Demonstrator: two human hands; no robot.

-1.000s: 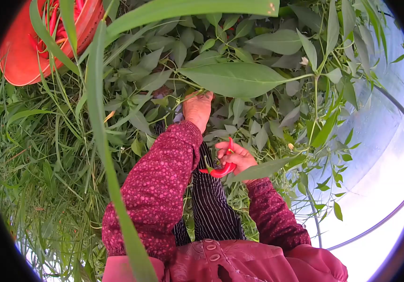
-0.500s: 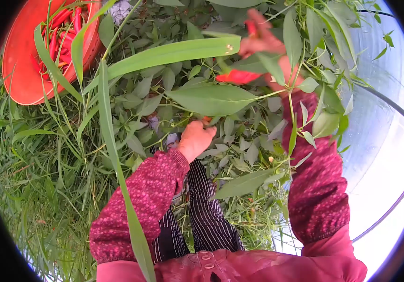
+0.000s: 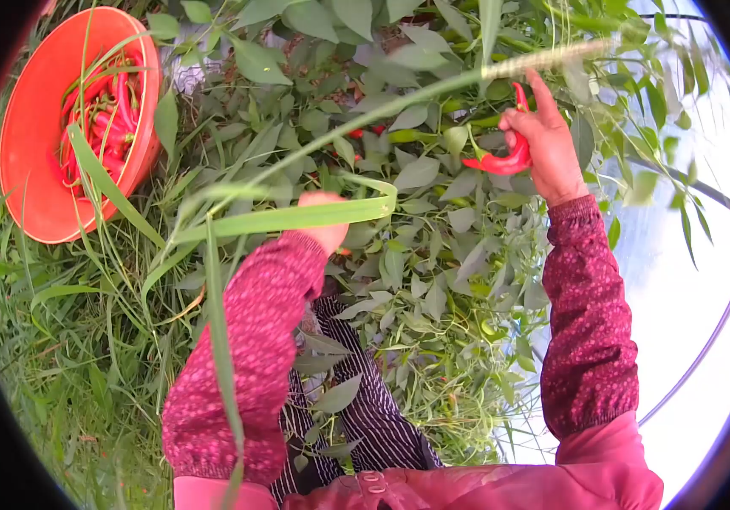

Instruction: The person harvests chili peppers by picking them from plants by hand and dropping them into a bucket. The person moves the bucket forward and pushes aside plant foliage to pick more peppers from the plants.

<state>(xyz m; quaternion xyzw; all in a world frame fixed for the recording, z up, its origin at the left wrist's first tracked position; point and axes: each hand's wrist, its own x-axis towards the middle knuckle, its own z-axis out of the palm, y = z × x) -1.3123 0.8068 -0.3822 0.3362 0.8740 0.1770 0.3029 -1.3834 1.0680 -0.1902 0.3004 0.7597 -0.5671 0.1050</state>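
My right hand, at the upper right, has its lower fingers curled round a curved red chili pepper with a green stem, while its index finger points up beside a long pale grass stalk. Left of centre, my left hand is among the leaves, partly behind a bent green blade; its fingers are hidden. A small orange-red bit shows just below it. More red peppers hang in the foliage between the two hands.
An orange-red tub holding several red peppers stands at the upper left among tall grass. Leafy pepper plants fill the middle. Translucent sheeting and dark hoops lie to the right.
My right hand has risen from near my legs to the upper right, still with the red pepper. My left hand has shifted slightly left. More of the tub shows, and leaves have swung aside.
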